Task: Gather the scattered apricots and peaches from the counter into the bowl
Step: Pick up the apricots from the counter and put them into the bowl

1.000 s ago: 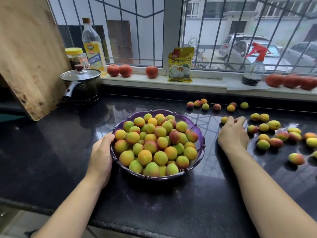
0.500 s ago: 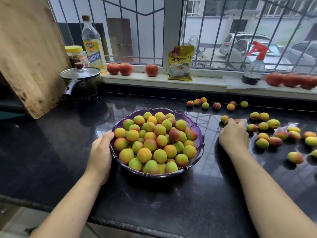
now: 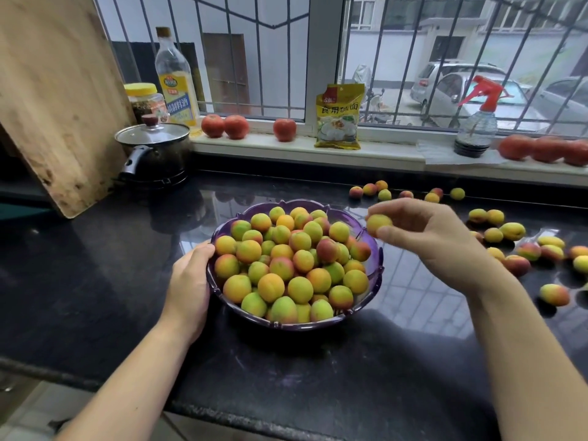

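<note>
The cutting board [image 3: 54,97] at far left is cut off by the top and left edges. Tomatoes [image 3: 553,151] and loose fruit [image 3: 580,264] at right run past the frame edge. The bottle [image 3: 173,78] label print is too small to read.

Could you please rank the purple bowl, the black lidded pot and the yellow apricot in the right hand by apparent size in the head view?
1. Purple scalloped plastic bowl
2. Black lidded metal pot, though farther away
3. Yellow apricot
</note>
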Motion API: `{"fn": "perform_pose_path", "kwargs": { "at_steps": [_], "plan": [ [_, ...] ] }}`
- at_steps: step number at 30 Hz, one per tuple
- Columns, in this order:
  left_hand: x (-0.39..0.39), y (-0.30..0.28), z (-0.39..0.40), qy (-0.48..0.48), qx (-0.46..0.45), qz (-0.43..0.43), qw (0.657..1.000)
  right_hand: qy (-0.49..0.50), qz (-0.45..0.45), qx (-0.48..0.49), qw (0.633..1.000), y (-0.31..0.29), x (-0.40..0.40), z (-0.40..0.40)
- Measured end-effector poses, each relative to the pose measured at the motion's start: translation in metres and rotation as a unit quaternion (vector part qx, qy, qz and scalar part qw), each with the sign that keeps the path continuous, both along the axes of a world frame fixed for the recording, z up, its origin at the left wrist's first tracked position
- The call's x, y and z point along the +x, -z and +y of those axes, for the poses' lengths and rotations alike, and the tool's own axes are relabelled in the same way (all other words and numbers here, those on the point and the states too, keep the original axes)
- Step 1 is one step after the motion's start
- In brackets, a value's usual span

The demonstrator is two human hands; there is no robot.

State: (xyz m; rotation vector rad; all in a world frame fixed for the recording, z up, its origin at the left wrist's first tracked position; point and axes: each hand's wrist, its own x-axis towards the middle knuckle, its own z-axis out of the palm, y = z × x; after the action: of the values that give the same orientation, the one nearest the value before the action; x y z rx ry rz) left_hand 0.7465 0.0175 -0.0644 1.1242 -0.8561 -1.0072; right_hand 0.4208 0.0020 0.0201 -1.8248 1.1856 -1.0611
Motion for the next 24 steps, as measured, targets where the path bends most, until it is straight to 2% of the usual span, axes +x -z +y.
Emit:
{"fn": "perform_pose_path", "kwargs": {
  "at_steps": [3, 5, 19, 24],
  "plan": [
    [-0.001, 0.0, 0.0, 0.001, -0.002, -0.001, 1.0, -0.004, 0.163, -0.058, 0.985, 0.007, 0.013, 0.001],
    [0.0, 0.001, -0.001, 0.001, -0.002, -0.004, 1.0, 0.004, 0.227, -0.073, 0.971, 0.01, 0.017, 0.001],
    [0.005, 0.006, -0.004, 0.013, -0.023, -0.007, 1.0, 0.021, 0.3, -0.12, 0.946, 0.012, 0.031, 0.006],
    [0.0, 0.005, -0.003, 0.005, -0.022, -0.029, 0.999, 0.009, 0.28, -0.096, 0.955, 0.015, 0.028, 0.003]
  ]
}}
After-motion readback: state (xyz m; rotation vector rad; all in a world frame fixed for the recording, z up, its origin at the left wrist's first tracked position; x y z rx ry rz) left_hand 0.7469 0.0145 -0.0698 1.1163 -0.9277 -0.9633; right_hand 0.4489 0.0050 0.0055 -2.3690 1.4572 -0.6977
